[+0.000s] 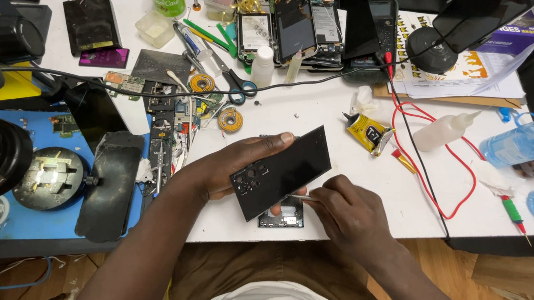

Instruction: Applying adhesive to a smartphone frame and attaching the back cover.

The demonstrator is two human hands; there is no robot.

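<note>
Black phone back cover tilted above the white table, clamped in left hand, thumb on top edge, fingers under. Phone body lies on the table just below the cover. Right hand just right of the cover, fingers pinched on a thin tool touching the cover's lower edge. Yellow glue tube up-right of the cover.

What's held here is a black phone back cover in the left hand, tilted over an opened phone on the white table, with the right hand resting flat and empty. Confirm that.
Not quite. In the head view the right hand is not empty: it pinches a thin tool at the opened phone. The left hand does hold the black back cover, tilted, over the white table.
</note>
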